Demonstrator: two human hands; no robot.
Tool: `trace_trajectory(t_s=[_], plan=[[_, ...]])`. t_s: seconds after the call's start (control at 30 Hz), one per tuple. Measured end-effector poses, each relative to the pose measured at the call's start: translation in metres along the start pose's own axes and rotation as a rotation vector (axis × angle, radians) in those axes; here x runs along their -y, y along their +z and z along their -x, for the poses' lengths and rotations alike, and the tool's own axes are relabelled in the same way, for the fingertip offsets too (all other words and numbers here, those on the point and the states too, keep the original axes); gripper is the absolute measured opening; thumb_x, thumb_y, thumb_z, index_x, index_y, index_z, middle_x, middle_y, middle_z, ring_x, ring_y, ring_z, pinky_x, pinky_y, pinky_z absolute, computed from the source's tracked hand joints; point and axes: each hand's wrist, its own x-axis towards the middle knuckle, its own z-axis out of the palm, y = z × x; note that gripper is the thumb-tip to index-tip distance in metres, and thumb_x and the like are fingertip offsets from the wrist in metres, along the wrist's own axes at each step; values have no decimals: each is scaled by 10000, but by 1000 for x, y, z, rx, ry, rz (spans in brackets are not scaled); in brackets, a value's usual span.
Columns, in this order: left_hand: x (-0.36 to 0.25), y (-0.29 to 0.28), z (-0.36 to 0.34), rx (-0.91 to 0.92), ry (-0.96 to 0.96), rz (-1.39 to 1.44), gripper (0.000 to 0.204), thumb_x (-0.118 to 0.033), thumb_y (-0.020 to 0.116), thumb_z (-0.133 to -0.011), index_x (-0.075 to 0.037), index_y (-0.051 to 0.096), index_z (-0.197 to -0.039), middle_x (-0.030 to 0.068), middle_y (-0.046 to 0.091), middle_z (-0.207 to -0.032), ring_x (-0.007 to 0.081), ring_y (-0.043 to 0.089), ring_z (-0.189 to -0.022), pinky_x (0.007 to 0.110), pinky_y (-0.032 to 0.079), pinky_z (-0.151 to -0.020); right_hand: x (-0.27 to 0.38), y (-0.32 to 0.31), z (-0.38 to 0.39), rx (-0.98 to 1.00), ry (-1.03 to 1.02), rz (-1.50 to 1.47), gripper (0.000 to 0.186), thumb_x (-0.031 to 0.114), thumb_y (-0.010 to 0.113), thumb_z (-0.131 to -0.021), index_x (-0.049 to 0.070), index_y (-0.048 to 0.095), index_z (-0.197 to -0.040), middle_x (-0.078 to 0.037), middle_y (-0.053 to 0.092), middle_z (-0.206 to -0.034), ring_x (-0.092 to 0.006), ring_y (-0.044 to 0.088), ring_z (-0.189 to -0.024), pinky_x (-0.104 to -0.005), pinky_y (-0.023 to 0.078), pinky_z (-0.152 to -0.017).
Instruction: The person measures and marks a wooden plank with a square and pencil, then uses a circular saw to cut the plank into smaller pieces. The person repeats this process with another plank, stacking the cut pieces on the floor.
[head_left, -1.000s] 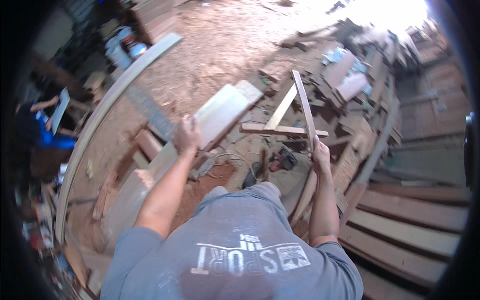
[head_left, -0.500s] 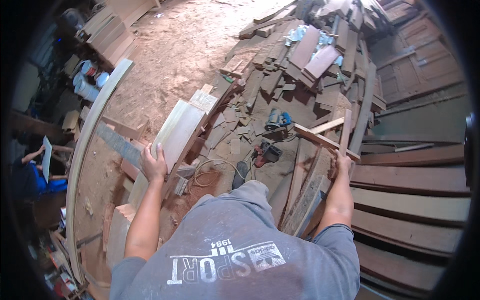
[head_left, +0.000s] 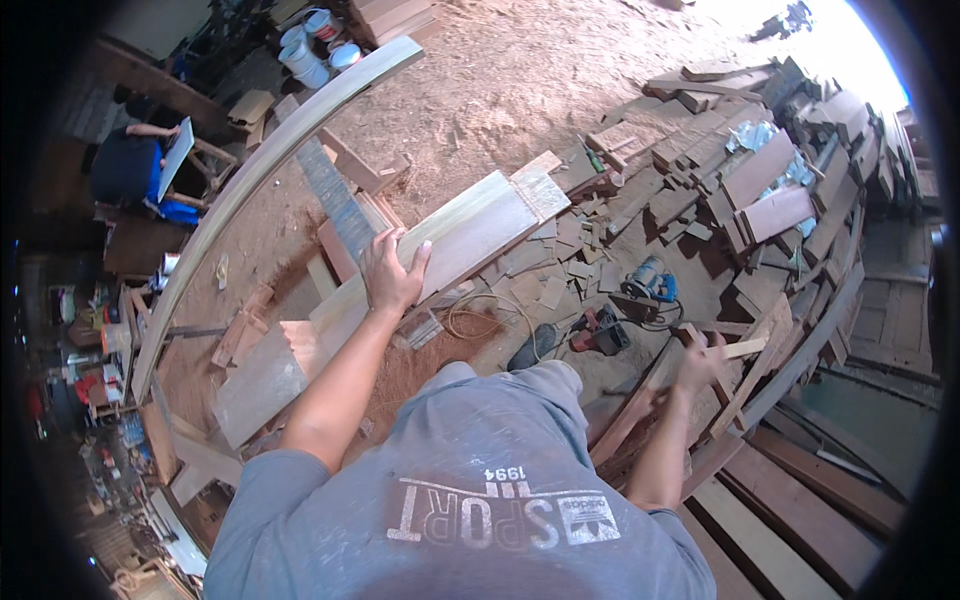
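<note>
My left hand (head_left: 393,272) rests on a long pale board (head_left: 465,225) laid across the workbench, its fingers lying at the far edge and the thumb spread apart. A smaller pale block (head_left: 540,195) sits at the board's far right end. Over to the right, my right hand (head_left: 700,365) is smeared by motion, its fingers bent. It overlaps the left end of a thin wooden strip (head_left: 747,348); whether it grips the strip is unclear. Beside that hand, a longer wooden strip (head_left: 752,378) slants across other timber.
A blue router (head_left: 650,282) and a red power tool (head_left: 600,332) lie on the dusty ground, near a looped cord (head_left: 455,315). Stacked planks (head_left: 770,170) fill the right. A long curved board (head_left: 235,165) runs along the left. Another person (head_left: 130,165) works at far left.
The view has swung to the right. My left hand stays on the pale board. My right hand has shifted along the strips to the thin one's left end.
</note>
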Motion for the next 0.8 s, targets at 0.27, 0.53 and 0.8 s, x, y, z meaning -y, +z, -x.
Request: trace_trajectory(t_s=[0.27, 0.53, 0.8], plan=[[-7, -14, -13, 58, -71, -33, 682, -549, 745, -984, -52, 625, -1435, 173, 642, -1371, 380, 566, -1333, 519, 385, -1191, 297, 123, 35, 1141, 250, -872, 591, 479, 645, -1114, 105, 523, -1555, -69, 681, -1221, -140, 683, -947, -316, 575, -811], [-10, -69, 26, 5, -174, 173, 608, -539, 752, -993, -60, 664, -1357, 198, 671, -1352, 388, 629, -1307, 519, 504, -1118, 325, 162, 51, 897, 420, -941, 603, 300, 891, -962, -10, 507, -1309, -90, 676, -952, -127, 643, -684, -271, 572, -587], [-18, -93, 118, 21, 92, 388, 519, -499, 761, -1005, -81, 712, -1308, 146, 704, -1317, 324, 672, -1268, 466, 537, -1097, 336, 134, 43, 979, 412, -911, 420, 297, 863, -985, -22, 659, -1167, -60, 692, -921, -111, 636, -669, -264, 566, -610]])
